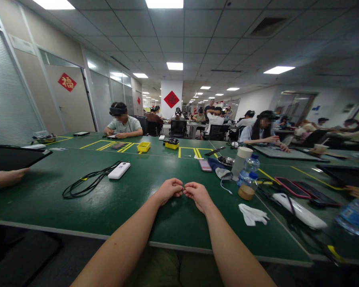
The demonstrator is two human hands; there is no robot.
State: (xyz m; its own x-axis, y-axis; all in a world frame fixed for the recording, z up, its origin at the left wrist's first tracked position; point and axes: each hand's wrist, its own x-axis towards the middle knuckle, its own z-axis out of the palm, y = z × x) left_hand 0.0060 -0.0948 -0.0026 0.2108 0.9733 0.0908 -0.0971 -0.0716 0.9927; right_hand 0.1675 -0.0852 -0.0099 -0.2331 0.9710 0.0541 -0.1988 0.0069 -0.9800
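Over the green table (146,175), my left hand (170,190) and my right hand (197,193) come together with their fingertips almost touching. Both are closed in a pinch, thumb against fingers. Anything between the fingertips is too small or too hidden to make out. To the left of my hands lies a white power bank (119,170) beside a coiled black cable (88,181). A crumpled white glove or tissue (253,214) rests to the right of my right forearm.
Bottles (247,185) and a pale cylindrical cup (241,161) stand to the right, near phones (293,187) and a white device (299,210) with cables. Yellow trays (143,147) sit toward the back. A neighbour's hand (8,179) holds a dark panel (14,159) at left. Other people sit across.
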